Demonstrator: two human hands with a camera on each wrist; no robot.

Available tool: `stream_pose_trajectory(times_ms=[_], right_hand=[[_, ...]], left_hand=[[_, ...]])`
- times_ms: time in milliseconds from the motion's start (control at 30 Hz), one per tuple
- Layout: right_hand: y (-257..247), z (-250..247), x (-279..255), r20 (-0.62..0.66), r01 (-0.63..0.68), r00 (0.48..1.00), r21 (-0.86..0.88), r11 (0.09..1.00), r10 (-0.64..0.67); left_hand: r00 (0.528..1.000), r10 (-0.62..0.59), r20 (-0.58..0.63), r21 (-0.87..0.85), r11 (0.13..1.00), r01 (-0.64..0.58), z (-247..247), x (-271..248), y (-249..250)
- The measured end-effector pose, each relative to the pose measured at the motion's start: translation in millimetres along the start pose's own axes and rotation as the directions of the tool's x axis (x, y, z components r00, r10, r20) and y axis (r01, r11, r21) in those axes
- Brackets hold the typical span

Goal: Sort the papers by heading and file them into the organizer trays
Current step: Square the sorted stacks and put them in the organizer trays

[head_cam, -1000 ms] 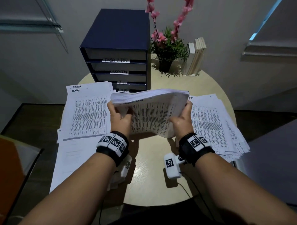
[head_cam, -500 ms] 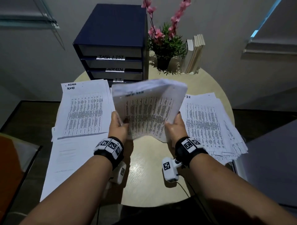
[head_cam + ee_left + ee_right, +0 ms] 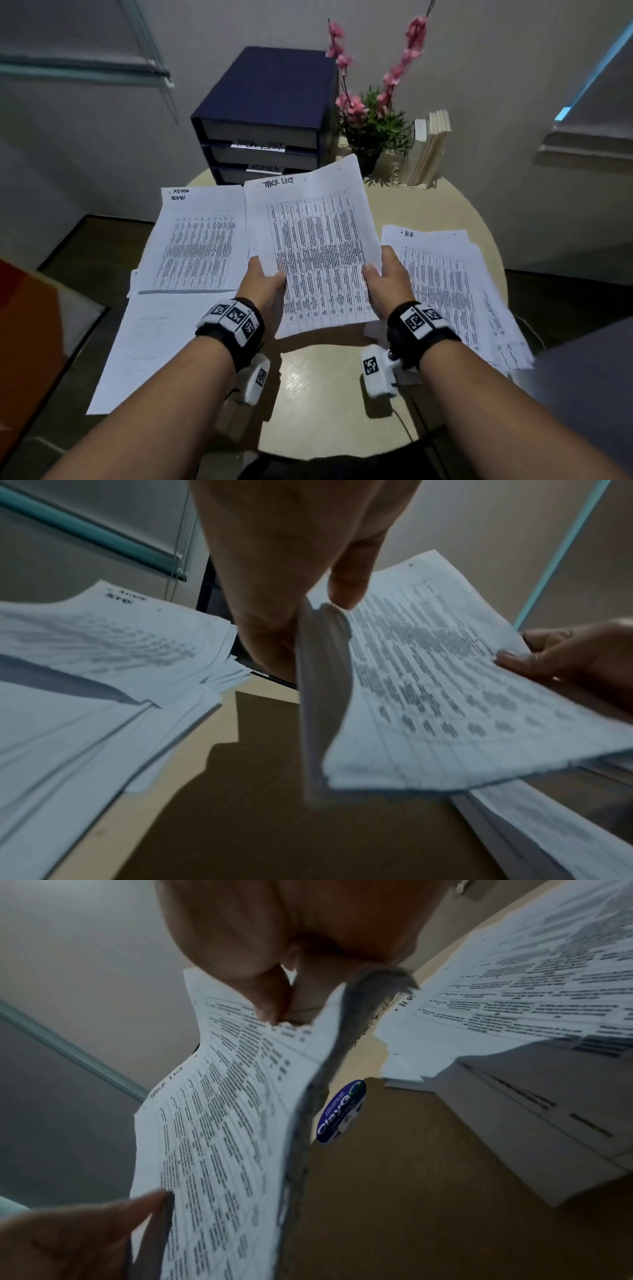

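Observation:
A stack of printed papers headed "TASK LIST" [image 3: 315, 246] is held above the round table, tilted up towards me. My left hand [image 3: 265, 282] grips its left edge, thumb on top; my right hand [image 3: 383, 274] grips its right edge the same way. The same stack [image 3: 428, 683] fills the left wrist view, and its pages [image 3: 222, 1110] show in the right wrist view. An "ADMIN" pile [image 3: 198, 246] lies on the left, an "H.R." pile [image 3: 445, 284] on the right. The dark blue organizer [image 3: 270, 116] stands behind, with labelled trays.
A potted plant with pink flowers [image 3: 373, 126] and a few upright books [image 3: 430, 147] stand at the back right of the beige table [image 3: 325, 394]. More loose sheets [image 3: 154, 342] overhang the left edge. A blue sticker [image 3: 341, 1110] lies on the tabletop.
Both hands have tilted the stack from nearly edge-on to face up, and the "TASK LIST" heading now shows. The stack has moved slightly forward, towards the organizer.

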State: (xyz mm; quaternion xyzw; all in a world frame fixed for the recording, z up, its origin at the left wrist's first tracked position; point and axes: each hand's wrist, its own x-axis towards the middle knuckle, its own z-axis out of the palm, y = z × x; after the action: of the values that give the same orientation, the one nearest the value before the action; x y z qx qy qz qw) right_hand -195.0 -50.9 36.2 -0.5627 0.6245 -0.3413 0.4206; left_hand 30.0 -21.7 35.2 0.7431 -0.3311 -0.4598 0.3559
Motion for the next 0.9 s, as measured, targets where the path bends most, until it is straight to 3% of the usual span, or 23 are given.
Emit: stream_pose_trajectory(times_ms=[100,200,267,433,733,900], right_hand=[[-8.3,2.0,4.1,0.047,0.008,0.999,0.035,0.999,-0.010],[-21.4,13.2,7.1,0.103,0.027,0.994,0.052,0.998,-0.032],[-33.0,23.4,9.2,0.114,0.039,0.992,0.082,0.996,-0.048],[-69.5,50.6,18.1,0.161,0.019,0.986,0.203,0.979,-0.053],[-105.1,91.3,54.6,0.232,-0.153,0.969,0.266,0.952,0.091],[-115.4,93.6,68.6,0.217,-0.209,0.964,0.242,0.948,0.157]], left_hand=[[0.998,0.060,-0.012,0.049,0.997,-0.060,-11.4,-4.5,-4.1],[0.992,0.111,-0.055,-0.005,0.994,-0.112,-28.6,-4.5,-6.7],[0.988,0.134,-0.070,-0.089,0.986,-0.140,-45.2,-2.5,-5.2],[0.985,0.163,0.049,-0.374,0.918,-0.134,-100.5,11.4,14.3],[0.978,0.193,0.077,-0.530,0.839,-0.124,-164.1,72.1,66.5],[0.962,0.256,0.094,-0.479,0.859,-0.181,-168.8,108.3,84.1]])
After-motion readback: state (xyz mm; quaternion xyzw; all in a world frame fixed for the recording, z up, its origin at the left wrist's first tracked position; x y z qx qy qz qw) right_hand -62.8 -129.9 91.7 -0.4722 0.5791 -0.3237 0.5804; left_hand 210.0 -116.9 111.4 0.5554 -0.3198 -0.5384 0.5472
